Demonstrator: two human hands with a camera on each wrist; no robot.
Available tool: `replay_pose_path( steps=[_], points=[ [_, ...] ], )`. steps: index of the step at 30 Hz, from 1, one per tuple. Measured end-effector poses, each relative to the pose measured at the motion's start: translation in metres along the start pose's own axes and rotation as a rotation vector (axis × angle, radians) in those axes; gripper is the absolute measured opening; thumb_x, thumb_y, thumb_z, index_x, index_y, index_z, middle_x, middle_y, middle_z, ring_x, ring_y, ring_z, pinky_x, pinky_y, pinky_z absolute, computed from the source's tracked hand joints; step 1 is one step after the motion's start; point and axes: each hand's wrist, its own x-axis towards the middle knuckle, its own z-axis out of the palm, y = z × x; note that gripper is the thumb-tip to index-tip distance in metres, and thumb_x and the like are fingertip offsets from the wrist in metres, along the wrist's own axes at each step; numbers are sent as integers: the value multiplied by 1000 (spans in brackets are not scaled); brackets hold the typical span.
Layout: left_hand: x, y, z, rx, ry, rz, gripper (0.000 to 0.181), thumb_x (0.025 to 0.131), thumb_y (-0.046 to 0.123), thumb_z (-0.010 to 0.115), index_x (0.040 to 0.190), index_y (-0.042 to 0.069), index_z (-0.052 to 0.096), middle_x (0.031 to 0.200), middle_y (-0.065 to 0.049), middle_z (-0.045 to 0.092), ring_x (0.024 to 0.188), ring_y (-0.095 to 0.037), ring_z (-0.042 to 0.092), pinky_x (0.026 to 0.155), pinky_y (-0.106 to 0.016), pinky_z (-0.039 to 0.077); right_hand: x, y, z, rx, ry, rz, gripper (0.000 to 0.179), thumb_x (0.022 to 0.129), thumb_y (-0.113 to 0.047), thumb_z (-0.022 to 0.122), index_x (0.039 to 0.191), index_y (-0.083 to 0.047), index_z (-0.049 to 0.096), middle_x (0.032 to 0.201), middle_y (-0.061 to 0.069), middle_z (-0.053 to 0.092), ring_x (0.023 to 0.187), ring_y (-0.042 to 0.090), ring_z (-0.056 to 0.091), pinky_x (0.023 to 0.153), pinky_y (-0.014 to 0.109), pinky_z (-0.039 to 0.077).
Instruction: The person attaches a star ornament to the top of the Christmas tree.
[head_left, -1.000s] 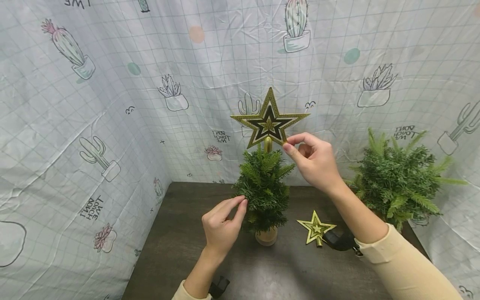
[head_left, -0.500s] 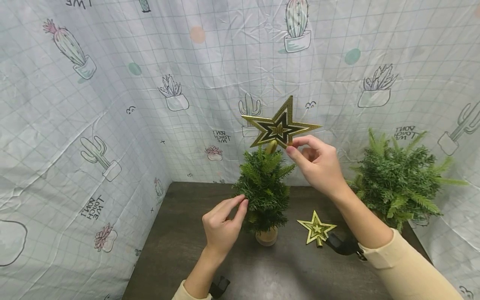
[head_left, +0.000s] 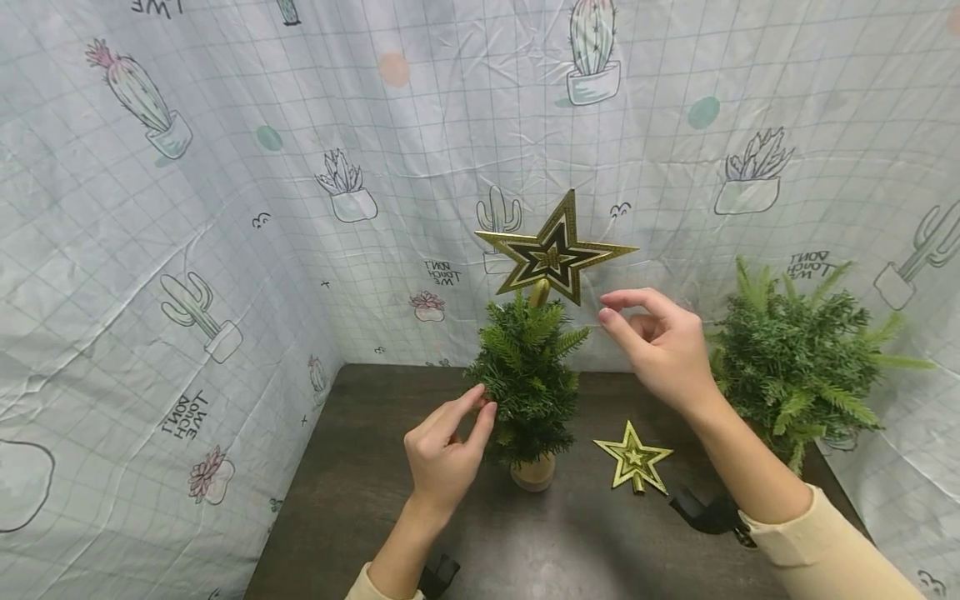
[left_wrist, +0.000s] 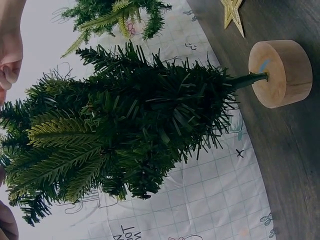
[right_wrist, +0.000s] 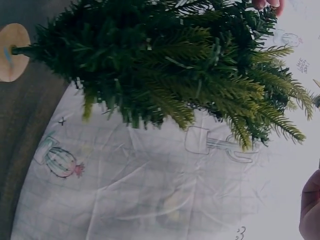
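Observation:
In the head view a small artificial Christmas tree (head_left: pixel 528 375) stands on a round wooden base (head_left: pixel 533 473). A gold and black star topper (head_left: pixel 551 257) sits at its tip, leaning to the right. My right hand (head_left: pixel 663 346) is just right of the star, thumb and forefinger curved with a gap between them, holding nothing. On the tree's left side, my left hand (head_left: pixel 448 450) has its thumb and forefinger slightly parted at the foliage. Dark needles (left_wrist: pixel 150 105) fill the left wrist view, and only parts of fingers show at its edge.
A smaller gold star (head_left: pixel 633 457) lies on the dark table (head_left: pixel 375 475), right of the wooden base. Bushy greenery (head_left: pixel 802 358) stands at the right. A cactus-print curtain (head_left: pixel 450 125) encloses the back and sides.
The star topper has turned and tilted to the right. My right hand has let go of its lower point and drawn away rightward. The left thumb and forefinger have parted slightly.

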Motion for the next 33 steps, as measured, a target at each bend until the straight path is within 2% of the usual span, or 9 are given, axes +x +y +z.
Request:
replay_pose_path(
  steps=[1,5,11,14,17,21,27,33],
  points=[
    [0,0,0,1,1,3,20,93,9,79,111,0,79,88,-7,77,44,4,27,41,-12,27,-3,1,-1,-8,2,5,21,94,4,73,114,-2,74,53,-2,50,41,8,35,39,28,27],
    [-2,2,0,-3,4,23,22,94,11,78,112,-1,78,88,-6,77,43,4,29,42,-11,27,-13,9,-7,-14,6,26,22,94,4,73,115,-2,74,48,0,41,41,9,33,40,29,26],
    [-1,8,2,-29,-3,64,22,95,11,77,112,-3,78,89,-5,78,44,3,32,44,-9,28,-34,25,-12,-19,-4,81,24,97,3,71,120,-1,72,49,-1,42,39,11,30,38,29,25],
    [-2,11,4,-44,-13,81,21,96,12,77,111,-3,77,88,-5,78,44,3,33,44,-8,28,-48,36,-13,-41,-4,121,24,97,3,69,121,0,71,57,-1,51,39,10,30,37,29,25],
    [-3,14,6,-63,-33,85,21,96,12,77,111,-3,77,88,-5,78,43,3,33,45,-8,29,-62,46,-13,-67,-1,167,24,98,0,70,122,-3,71,77,-2,63,40,8,31,38,29,27],
    [-5,19,9,-86,-60,89,22,97,13,76,111,-3,77,89,-5,78,44,4,33,45,-7,28,-82,58,-14,-96,-17,230,26,100,-8,71,125,-13,71,103,-4,67,41,8,33,37,29,30],
    [-7,24,16,-102,-91,112,21,98,14,75,112,-1,77,88,-4,77,45,4,37,46,-6,30,-114,78,-17,-118,-26,322,27,102,-15,70,129,-14,70,109,-3,67,41,10,34,36,30,31],
    [-8,29,24,-118,-111,134,21,98,16,75,111,0,77,88,-2,78,46,3,39,48,-6,32,-146,105,-22,-224,-38,358,29,102,-18,70,131,-14,69,110,2,67,40,8,34,36,28,32]
  ],
)
